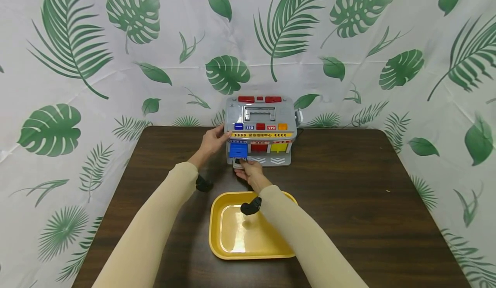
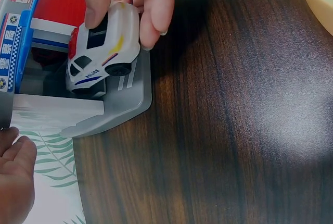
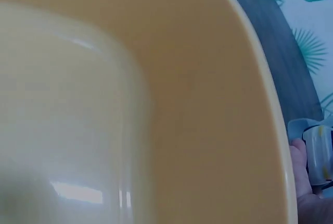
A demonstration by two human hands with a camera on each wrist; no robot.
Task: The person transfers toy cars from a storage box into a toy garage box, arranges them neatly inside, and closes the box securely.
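Note:
A grey toy emergency station [image 1: 232, 112] with red lights, a top handle and blue, red and yellow doors stands at the table's back. My left hand [image 1: 212, 141] grips its left side, thumb toward the front edge. A white toy police car [image 2: 120, 39] is pinched by my right hand [image 1: 252, 174], thumb on its dark window. In the left wrist view the car sits at the left bay's opening, red end toward the station, above the grey ramp [image 2: 136, 96]. The blue door [image 1: 238, 150] is swung outward above it. The right wrist view shows the car partly.
A yellow plastic tray [image 1: 214, 232] lies on the dark wooden table [image 1: 348, 202], in front of the station and beneath my right forearm. Behind the table hangs a white cloth [image 1: 174, 17] with green leaf prints. A grey-white part [image 1: 299, 116] juts from the station's right side.

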